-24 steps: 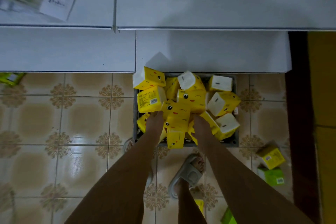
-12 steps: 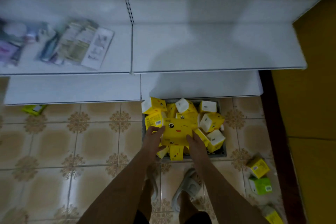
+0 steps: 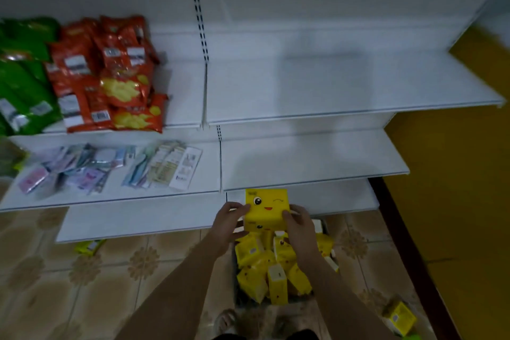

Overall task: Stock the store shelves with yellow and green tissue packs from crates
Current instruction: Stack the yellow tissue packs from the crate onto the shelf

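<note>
Between both hands I hold up a small stack of yellow tissue packs [image 3: 266, 208] with a winking face on top, raised in front of the lowest shelf edge. My left hand [image 3: 230, 219] grips its left side. My right hand [image 3: 299, 222] grips its right side. Below them the dark crate [image 3: 325, 232] on the floor is heaped with several more yellow tissue packs [image 3: 271, 265]. The white shelves [image 3: 317, 163] on the right section are bare.
Red and green snack bags [image 3: 110, 74] fill the upper left shelf; flat packets [image 3: 162, 165] lie on the one below. A yellow pack [image 3: 400, 317] lies on the tiled floor at right, another [image 3: 89, 246] under the left shelf. A yellow wall [image 3: 455, 188] borders the right.
My hands closed on the packs in the crate and lifted them up toward the shelves. My head tilted up, bringing the upper shelves and snack bags into view.
</note>
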